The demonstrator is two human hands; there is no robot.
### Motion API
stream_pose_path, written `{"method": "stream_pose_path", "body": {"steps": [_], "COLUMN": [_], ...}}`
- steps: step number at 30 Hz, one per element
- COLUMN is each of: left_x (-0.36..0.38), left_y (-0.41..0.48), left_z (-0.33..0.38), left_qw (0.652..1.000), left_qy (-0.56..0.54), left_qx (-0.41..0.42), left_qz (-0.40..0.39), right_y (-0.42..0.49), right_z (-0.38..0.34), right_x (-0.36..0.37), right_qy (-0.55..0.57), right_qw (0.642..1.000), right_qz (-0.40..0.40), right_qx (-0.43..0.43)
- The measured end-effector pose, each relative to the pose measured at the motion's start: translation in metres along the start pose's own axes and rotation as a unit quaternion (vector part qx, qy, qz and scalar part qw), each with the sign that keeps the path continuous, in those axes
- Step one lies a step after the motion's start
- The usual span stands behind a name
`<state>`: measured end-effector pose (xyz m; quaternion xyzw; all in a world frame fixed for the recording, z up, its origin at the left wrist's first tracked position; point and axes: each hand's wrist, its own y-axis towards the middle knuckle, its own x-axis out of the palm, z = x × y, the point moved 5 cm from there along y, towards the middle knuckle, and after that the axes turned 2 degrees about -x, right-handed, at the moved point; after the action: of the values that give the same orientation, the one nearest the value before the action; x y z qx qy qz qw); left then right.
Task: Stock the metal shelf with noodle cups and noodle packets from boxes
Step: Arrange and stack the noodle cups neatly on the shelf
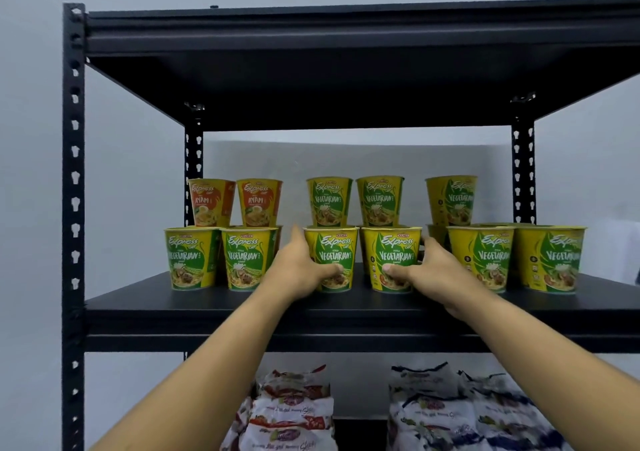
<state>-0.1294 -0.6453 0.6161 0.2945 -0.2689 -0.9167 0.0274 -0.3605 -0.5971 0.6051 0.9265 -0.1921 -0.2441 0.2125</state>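
Black metal shelf, left hand curled round left-centre cup, right hand curled round right-centre cup

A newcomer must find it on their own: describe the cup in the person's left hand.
On the black metal shelf, take the front row of green Vegetarian cups on the middle board. The cup is third from the left, with the left hand gripping it, thumb across its front. Its identical right neighbour is in the right hand instead.
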Motion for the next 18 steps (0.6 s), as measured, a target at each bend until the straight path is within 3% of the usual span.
{"method": "stream_pose_path", "body": {"steps": [9,18], "left_x": [0.006,0.0], "left_y": [-0.003,-0.01], "left_z": [-0.005,-0.004], "left_qw": [0.999,0.986], "left_qy": [0.044,0.16], "left_qx": [0.004,-0.01], "left_qz": [-0.011,-0.049], "right_y": [-0.001,-0.017], "right_z": [0.0,-0.005], "right_x": [0.001,-0.009], "right_qy": [-0.129,-0.305], "right_qw": [0.991,0.948], "right_qz": [0.03,0.075], "right_qx": [-0.029,-0.052]}}
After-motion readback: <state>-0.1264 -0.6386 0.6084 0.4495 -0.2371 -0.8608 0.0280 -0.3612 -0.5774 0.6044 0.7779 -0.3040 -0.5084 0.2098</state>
